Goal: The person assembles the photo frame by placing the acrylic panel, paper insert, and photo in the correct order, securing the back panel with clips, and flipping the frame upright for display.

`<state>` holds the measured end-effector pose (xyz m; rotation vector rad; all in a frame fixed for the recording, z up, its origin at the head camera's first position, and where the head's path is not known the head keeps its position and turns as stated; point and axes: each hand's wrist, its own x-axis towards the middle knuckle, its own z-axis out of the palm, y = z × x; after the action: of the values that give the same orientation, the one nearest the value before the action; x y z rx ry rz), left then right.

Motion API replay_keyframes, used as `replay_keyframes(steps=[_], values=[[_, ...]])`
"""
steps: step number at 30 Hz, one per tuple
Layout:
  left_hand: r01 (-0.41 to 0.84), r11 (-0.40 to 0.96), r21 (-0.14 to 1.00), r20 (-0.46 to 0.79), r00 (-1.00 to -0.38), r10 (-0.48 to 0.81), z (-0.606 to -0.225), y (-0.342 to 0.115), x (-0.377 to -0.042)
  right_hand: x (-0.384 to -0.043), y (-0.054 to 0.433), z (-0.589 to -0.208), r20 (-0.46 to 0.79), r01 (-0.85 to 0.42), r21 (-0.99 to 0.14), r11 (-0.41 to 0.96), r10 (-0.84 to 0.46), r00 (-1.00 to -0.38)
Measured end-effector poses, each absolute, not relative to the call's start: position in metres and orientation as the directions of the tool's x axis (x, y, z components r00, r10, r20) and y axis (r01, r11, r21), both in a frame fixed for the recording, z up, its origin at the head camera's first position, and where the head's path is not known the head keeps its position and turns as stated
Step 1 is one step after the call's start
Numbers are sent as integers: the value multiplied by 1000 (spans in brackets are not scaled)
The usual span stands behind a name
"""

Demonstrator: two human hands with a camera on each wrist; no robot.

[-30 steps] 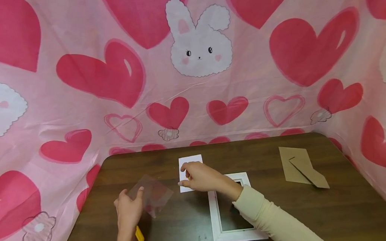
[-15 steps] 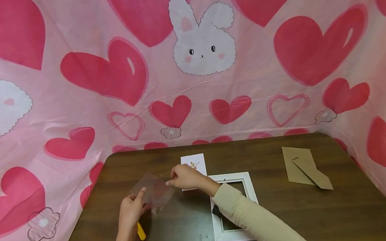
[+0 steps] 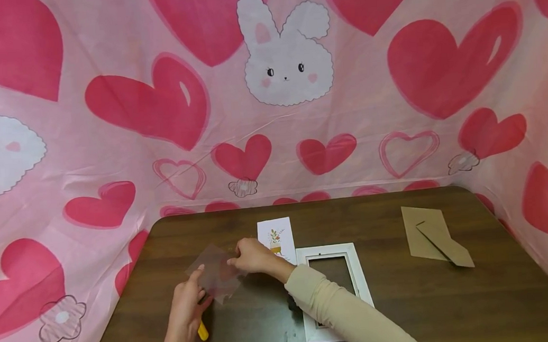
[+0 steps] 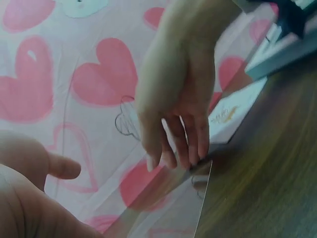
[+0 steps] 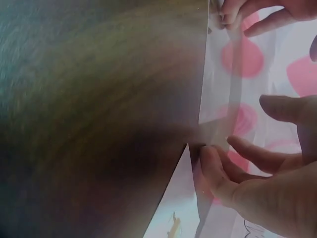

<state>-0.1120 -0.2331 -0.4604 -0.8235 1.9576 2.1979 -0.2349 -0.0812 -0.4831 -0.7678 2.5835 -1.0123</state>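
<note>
A clear, thin square sheet [image 3: 217,283] is held above the dark table, tilted, with a corner toward me. My left hand [image 3: 185,301] grips its left side, thumb apart from the fingers. At its right corner my right hand [image 3: 256,254] pinches the edge with bent fingers. In the right wrist view the right hand's fingertips [image 5: 210,156] meet the sheet's edge, while fingers of the left hand [image 5: 277,15] show at the top. Just behind the right hand lies a white card [image 3: 280,231] with a potted-plant print, partly covered by that hand.
A white picture frame [image 3: 363,286] lies under my right forearm, next to the card. A brown backing board [image 3: 426,237] with a fold-out stand leg lies at the right. Beside my left wrist is a yellow handle-like thing [image 3: 202,330], partly hidden. Pink heart-patterned cloth [image 3: 275,181] stands behind the table.
My right hand has moved left, off the card to the clear sheet's right corner, so the card's print now shows. The left hand has stayed at the sheet with its fingers slightly shifted.
</note>
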Motion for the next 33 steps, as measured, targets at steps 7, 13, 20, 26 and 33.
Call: replay_keyframes(steps=[7,13,20,26,33], values=[[-391,-324,862,-472,-852,-227,-457,-233,-114,-235,-91,-495,-72,-308,-744,593,-530,-845],[-388,-355,850,-487,-836,-253,-457,-231,-116,-226,-88,-478,-128,-223,-781,583,-499,-857],[-405,-360,840,-504,-828,-244,-460,-228,-120,-226,-87,-472,-193,-115,-804,584,-439,-877],[-409,-311,858,-491,-830,-264,-464,-225,-123,-223,-86,-471,-262,-34,-828,559,-439,-859],[-412,-303,859,-493,-827,-272,-463,-225,-121,-224,-84,-477,-252,-24,-840,542,-429,-867]])
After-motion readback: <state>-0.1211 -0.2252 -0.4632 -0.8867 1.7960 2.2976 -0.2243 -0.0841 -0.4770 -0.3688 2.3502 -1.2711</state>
